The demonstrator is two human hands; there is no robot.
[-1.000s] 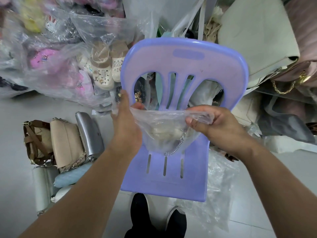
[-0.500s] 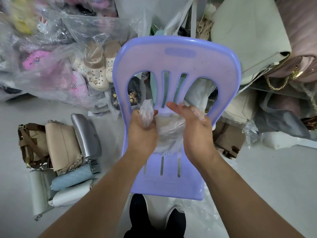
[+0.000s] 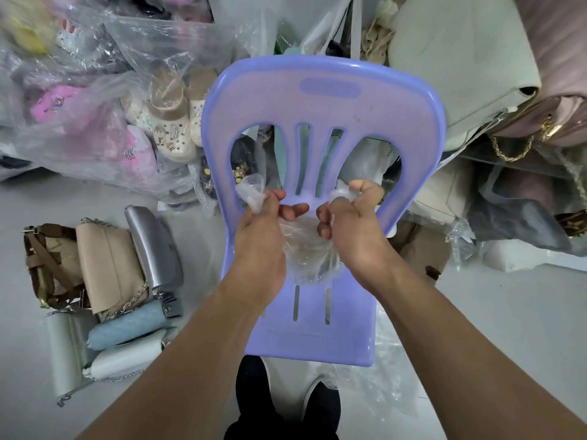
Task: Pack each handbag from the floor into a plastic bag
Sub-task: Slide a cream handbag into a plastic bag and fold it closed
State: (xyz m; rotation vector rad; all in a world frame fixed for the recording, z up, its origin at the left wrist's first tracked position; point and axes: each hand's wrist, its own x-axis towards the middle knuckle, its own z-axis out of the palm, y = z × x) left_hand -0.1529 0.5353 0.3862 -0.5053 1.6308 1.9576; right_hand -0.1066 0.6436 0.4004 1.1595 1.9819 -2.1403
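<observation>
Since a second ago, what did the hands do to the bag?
The left hand and right hand moved together, bunching the stretched-open mouth of the plastic bag into two gathered ends, one gripped by each. The bag stayed over the purple chair; the floor handbags stayed put.

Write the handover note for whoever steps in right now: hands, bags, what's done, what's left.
Hands: left hand grips one gathered corner of the plastic bag; right hand grips the other.
The bag is held over the purple chair seat with something pale inside, seemingly a handbag.
Done: that one is bagged, not yet tied.
Left: knot it, then pack the handbags on the floor beside the chair.
</observation>
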